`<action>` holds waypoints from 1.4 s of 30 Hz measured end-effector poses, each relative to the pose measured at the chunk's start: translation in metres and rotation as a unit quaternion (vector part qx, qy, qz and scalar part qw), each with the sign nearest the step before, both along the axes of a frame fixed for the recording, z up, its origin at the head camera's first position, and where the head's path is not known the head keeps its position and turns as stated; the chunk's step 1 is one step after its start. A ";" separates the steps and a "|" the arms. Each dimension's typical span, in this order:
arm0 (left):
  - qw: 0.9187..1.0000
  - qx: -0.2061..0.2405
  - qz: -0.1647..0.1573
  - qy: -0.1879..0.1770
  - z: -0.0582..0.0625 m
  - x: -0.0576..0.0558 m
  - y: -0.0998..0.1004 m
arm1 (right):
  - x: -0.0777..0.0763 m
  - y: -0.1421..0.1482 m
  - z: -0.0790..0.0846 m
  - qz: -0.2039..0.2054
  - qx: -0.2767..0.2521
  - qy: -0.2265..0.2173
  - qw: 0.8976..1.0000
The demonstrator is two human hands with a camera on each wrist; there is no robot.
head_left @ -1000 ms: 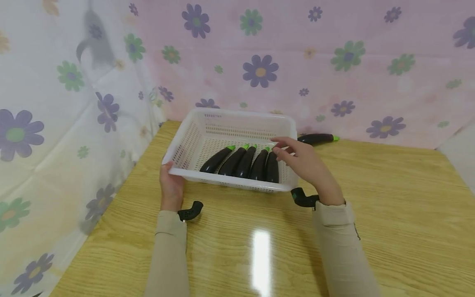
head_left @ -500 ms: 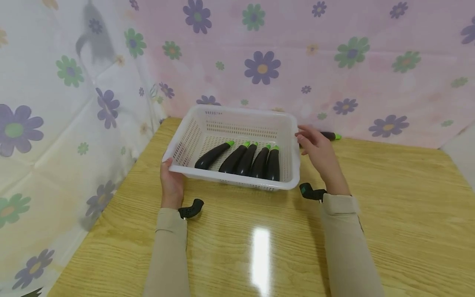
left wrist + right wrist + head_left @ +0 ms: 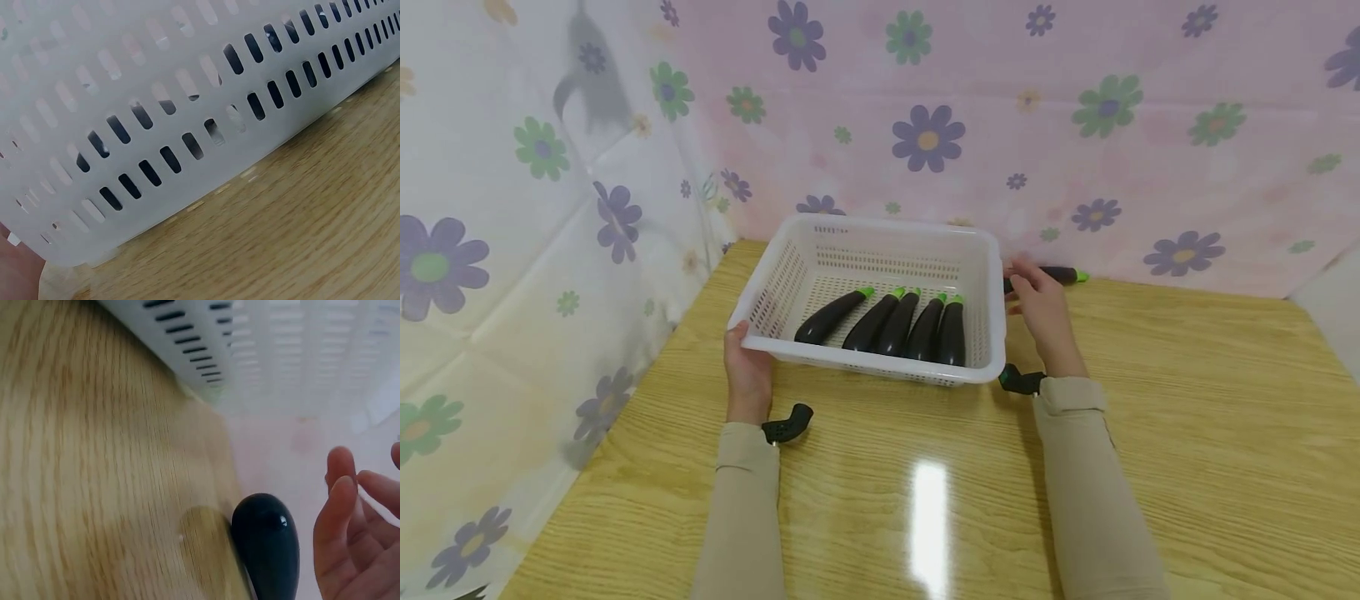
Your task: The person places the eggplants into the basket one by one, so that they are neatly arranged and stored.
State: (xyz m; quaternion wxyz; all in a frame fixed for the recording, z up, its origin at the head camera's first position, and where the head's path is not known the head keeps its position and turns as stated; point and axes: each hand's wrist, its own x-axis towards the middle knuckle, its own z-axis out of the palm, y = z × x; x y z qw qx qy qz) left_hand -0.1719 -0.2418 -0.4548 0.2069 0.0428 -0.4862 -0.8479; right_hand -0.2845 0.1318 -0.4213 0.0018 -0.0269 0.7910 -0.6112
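Observation:
A white perforated plastic basket (image 3: pixel 865 353) sits on the table, with several dark eggplants (image 3: pixel 872 323) lying in it, their green stem ends pointing away. My left hand (image 3: pixel 748 379) grips the basket's near left corner, its thumb on the rim. Beyond the basket's right side, another eggplant (image 3: pixel 1060 274) rests on the table along the back, partly hidden by my right hand (image 3: pixel 1045 312). In the right wrist view, this hand (image 3: pixel 359 540) has loosely bent fingers and holds nothing. A gap separates it from the eggplant's rounded end (image 3: pixel 265 537). Through the basket wall (image 3: pixel 200 180), dark shapes show.
The wood-grain table (image 3: pixel 1187 433) extends to the right and toward me. A flowered pink cloth (image 3: pixel 977 75) hangs along the back, and a white flowered one (image 3: pixel 497 333) closes the left side. Black camera mounts (image 3: pixel 788 423) stick out at both wrists.
My right hand has moved from above the basket's right end to outside it, near the loose eggplant. The leftmost eggplant inside has shifted slightly left. My left hand keeps its grip.

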 end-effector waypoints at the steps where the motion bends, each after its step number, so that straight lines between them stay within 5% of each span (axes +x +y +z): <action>1: 1.000 -0.001 0.000 -0.002 0.000 0.000 0.000 | -0.002 0.001 -0.001 -0.004 0.004 -0.006 1.000; 11: 1.000 0.003 0.004 -0.012 0.001 0.002 0.004 | -0.011 0.012 -0.012 -0.016 0.152 -0.014 0.988; 18: 1.000 0.013 0.007 -0.020 -0.003 0.003 0.005 | -0.021 0.018 -0.027 0.060 0.292 -0.018 0.954; 25: 0.999 0.005 0.015 -0.040 -0.002 0.004 0.007 | -0.016 0.018 -0.028 0.056 0.356 -0.004 0.933; 35: 0.999 0.000 -0.004 -0.032 -0.004 0.000 0.011 | -0.017 0.032 -0.022 0.022 0.331 -0.004 0.943; 42: 1.000 -0.012 0.005 -0.015 0.004 0.002 0.002 | -0.024 0.026 -0.029 0.060 0.283 0.029 0.957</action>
